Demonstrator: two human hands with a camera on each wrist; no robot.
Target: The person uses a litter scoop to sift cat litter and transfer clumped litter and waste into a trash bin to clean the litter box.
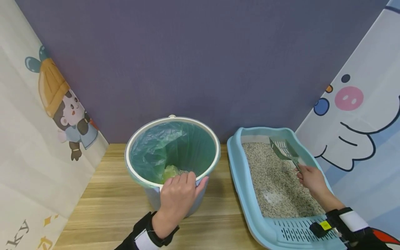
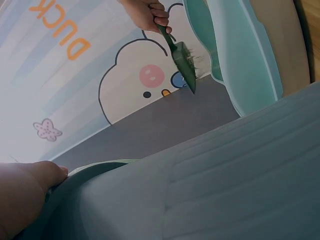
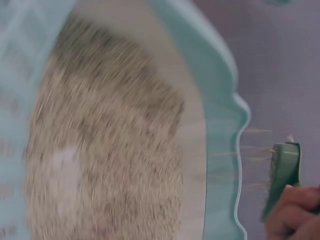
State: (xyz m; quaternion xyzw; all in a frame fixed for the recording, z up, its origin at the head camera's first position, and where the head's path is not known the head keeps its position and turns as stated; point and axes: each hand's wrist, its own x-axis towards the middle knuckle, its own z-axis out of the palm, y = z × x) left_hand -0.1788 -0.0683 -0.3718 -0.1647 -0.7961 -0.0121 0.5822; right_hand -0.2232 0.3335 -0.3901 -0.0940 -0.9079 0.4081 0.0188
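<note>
My right hand (image 1: 312, 180) grips the handle of a green slotted litter scoop (image 1: 283, 148), raised over the far right part of a light-blue litter box (image 1: 239, 173). Streaks of falling grains show beside the scoop in both wrist views. Grey-beige cat litter (image 1: 265, 173) covers the box floor, with a whitish patch (image 1: 272, 197) toward the front. On the left, my left hand (image 1: 178, 196) holds the near rim of a trash bin (image 1: 153, 199), its fingers over the edge and thumb to the right. A translucent green bag (image 1: 147, 149) lines the bin.
A yellow-green crumpled item (image 1: 170, 172) lies inside the bin behind my left fingers. Bin and box stand side by side on a wooden tabletop (image 1: 103, 205). A dark purple-grey wall (image 1: 200, 69) rises behind them, with printed curtains (image 1: 359, 139) on both sides.
</note>
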